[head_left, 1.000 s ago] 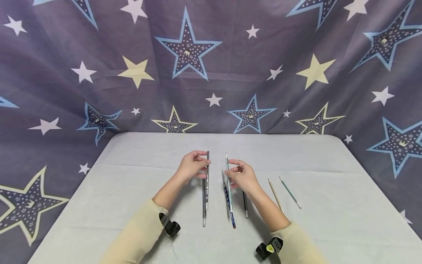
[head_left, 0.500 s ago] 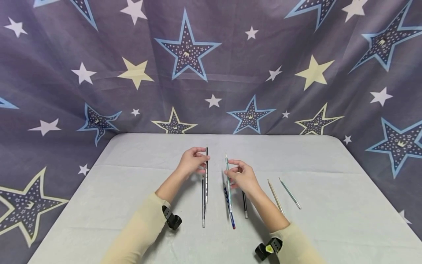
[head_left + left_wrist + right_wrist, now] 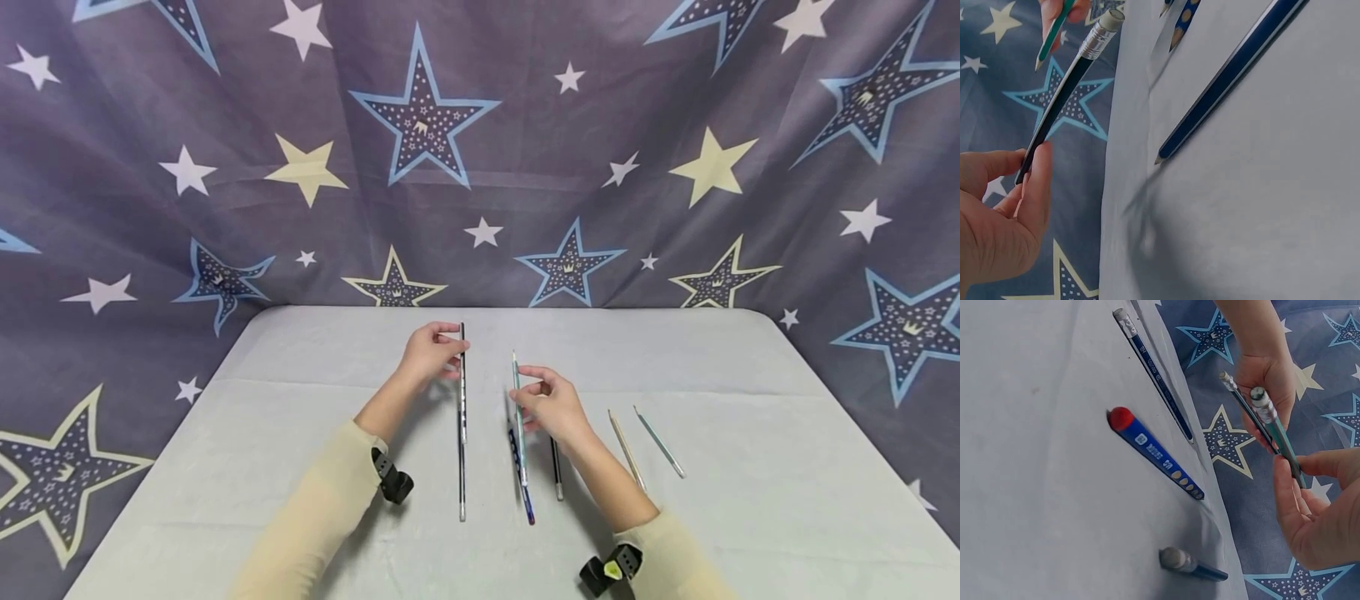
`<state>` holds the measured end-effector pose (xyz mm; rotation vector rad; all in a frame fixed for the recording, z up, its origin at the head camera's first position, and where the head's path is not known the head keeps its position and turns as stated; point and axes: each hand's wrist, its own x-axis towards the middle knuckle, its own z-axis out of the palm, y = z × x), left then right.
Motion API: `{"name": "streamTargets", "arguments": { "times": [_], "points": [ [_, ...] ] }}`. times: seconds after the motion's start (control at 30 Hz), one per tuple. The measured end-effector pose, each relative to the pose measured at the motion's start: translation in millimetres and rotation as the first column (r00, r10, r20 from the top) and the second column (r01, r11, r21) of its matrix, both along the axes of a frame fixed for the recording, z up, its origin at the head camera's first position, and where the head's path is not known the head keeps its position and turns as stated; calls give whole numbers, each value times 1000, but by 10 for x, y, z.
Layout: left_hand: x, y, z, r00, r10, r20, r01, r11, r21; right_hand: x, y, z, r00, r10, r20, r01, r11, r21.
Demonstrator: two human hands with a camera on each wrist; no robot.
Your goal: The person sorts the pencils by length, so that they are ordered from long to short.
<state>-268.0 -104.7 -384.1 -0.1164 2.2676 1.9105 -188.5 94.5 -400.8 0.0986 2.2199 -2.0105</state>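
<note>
Between thumb and fingers, my left hand (image 3: 427, 354) pinches a dark pencil (image 3: 463, 396) near its pointed end; its silver ferrule and pale eraser show in the left wrist view. My right hand (image 3: 555, 408) holds a green pencil (image 3: 1282, 440) in the same way, its eraser end towards me. Both pencils are raised off the table. Under the left one lies a dark blue pencil (image 3: 1229, 81). A blue pencil with a red end and dots (image 3: 1154, 450) lies below the green one. Partly hidden by the right hand is a black pencil (image 3: 557, 475).
To the right of my right forearm lie a gold-coloured pencil (image 3: 626, 450) and a teal pencil (image 3: 660, 442). A pale cloth covers the table (image 3: 225, 467). Behind it hangs a star-patterned curtain (image 3: 510, 167).
My left hand has moved away from me and slightly left, carrying the dark pencil along. The right hand with the green pencil has stayed nearly still.
</note>
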Motion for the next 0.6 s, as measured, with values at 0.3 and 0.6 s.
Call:
{"name": "streamTargets", "arguments": {
  "times": [0.3,0.6],
  "points": [
    [-183,-103,62,999,43,-18,-44,997,-66,6,0,-15,1000,-4,-9,4,1000,-5],
    [-368,-268,63,993,90,-74,-100,983,-157,-6,-4,-11,1000,-7,-12,7,1000,6]
  ]
}}
